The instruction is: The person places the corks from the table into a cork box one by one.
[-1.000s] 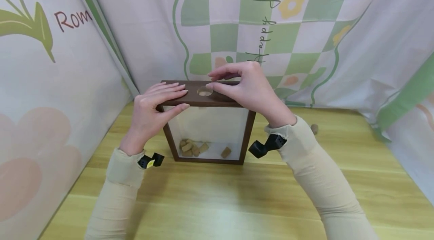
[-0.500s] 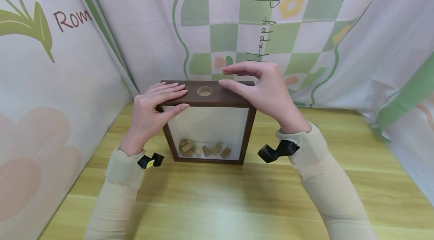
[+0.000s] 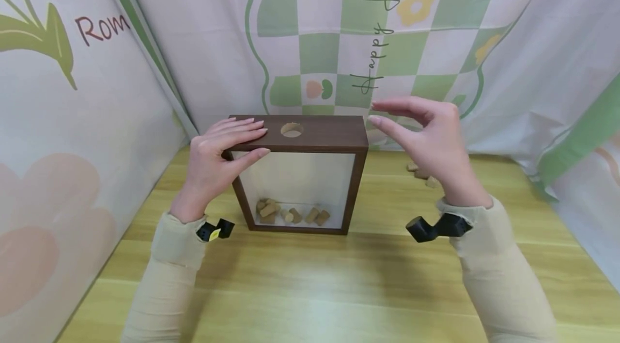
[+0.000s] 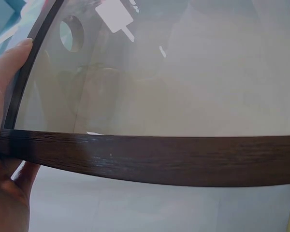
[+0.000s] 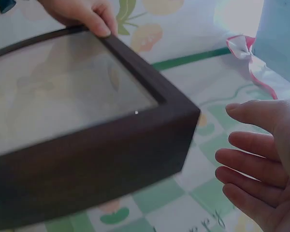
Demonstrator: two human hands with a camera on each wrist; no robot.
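Steadying the box [image 3: 329, 132], the left hand [image 3: 213, 153] clasps its left end; the right hand [image 3: 436, 141], spread and empty, hangs just right. Fetching seems in hand (inner corks [image 3: 270, 210] lie low), calling for a pinch on the loose corks [image 3: 422, 174], far right

We see a dark brown wood-grained box [image 3: 334, 132], tan corks [image 3: 267, 210] inside at six o'clock, a yellow wood-grained worktop [image 3: 290, 289], cream sleeves [image 3: 167, 270], black wrist cameras [image 3: 448, 225] and, toward twelve o'clock, a green-and-white checked curtain [image 3: 319, 52] bearing yellow flowers [image 3: 404, 8].
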